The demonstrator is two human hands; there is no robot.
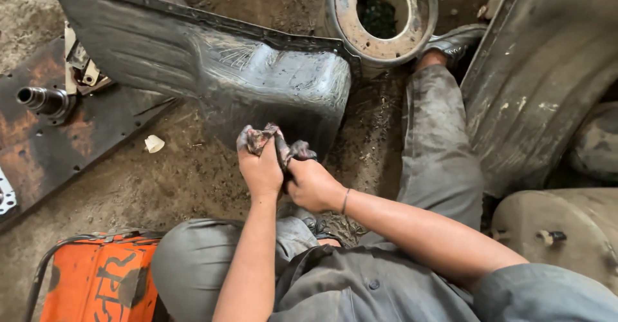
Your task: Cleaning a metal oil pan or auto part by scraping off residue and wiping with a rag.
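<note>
My left hand and my right hand are closed together on a dirty, crumpled rag, which sticks out above the fingers. They hover at the near edge of a large dark, greasy curved metal panel lying on the dirt ground in front of me. A thin band circles my right wrist. I sit low with grey trousers, my right leg stretched forward.
A round rusty metal ring part stands beyond the panel, by my shoe. A rusty flat plate with a shaft lies at left. An orange metal box sits at lower left. Large curved fender pieces crowd the right.
</note>
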